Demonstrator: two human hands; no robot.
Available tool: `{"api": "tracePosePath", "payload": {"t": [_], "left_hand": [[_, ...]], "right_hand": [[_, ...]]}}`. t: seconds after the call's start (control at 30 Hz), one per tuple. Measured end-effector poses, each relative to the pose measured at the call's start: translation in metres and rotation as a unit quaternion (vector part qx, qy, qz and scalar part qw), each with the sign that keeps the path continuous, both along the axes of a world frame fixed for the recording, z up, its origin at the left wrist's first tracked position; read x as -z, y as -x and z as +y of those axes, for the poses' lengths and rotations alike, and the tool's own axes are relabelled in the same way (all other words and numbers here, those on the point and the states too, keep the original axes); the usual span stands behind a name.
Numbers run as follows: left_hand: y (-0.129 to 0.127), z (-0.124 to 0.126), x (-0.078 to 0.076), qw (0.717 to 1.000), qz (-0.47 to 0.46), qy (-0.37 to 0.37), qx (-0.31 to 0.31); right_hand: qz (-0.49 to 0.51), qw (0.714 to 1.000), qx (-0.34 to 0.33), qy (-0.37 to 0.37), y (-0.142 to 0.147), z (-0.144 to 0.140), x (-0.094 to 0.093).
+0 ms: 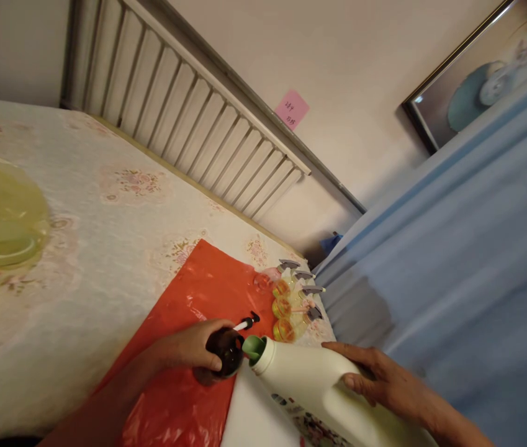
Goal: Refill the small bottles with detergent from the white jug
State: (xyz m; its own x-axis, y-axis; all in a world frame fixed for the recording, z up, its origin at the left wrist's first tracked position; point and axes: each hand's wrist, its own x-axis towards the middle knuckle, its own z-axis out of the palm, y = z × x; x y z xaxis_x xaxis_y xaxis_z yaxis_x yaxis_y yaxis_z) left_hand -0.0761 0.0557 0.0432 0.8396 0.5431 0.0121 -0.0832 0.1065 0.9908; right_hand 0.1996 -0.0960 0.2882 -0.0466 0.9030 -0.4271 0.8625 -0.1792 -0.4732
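Note:
My left hand [197, 345] is wrapped round a dark brown pump bottle [226, 355] with its top off. Over a red plastic sheet [184, 298], the bottle's mouth meets the green spout [254, 347] of a large white jug [310, 372], which lies tilted toward it. My right hand [377, 379] grips the jug from above, at its handle side. Just beyond the bottle, a black pump head [249, 321] with a white tube rests on the red sheet. Whether liquid is flowing cannot be made out.
Several small clear bottles with yellow parts [283, 308] and grey trigger tops [312, 289] stand at the table's far right corner. A yellow transparent basin [2, 211] is at the left on the floral tablecloth [95, 267]. A blue curtain [454, 248] borders the right side.

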Motion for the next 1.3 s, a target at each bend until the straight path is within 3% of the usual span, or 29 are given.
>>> {"api": "tracePosePath", "payload": {"t": [0.2,0.53,0.73,1.3], "left_hand": [[0.000,0.001,0.001,1.000,0.003,-0.025,-0.011],[0.000,0.001,0.003,1.000,-0.016,0.013,0.015],[0.000,0.002,0.002,1.000,-0.005,-0.029,0.002],[0.001,0.001,-0.002,0.999,0.009,-0.036,-0.006]], "right_hand": [[-0.015,0.999,-0.027,0.014,0.001,0.004,-0.004],[-0.008,0.999,-0.038,0.018,0.000,0.007,-0.007],[-0.023,0.999,-0.036,0.019,-0.003,0.009,-0.007],[-0.065,0.996,-0.057,0.011,0.005,0.013,-0.017]]}}
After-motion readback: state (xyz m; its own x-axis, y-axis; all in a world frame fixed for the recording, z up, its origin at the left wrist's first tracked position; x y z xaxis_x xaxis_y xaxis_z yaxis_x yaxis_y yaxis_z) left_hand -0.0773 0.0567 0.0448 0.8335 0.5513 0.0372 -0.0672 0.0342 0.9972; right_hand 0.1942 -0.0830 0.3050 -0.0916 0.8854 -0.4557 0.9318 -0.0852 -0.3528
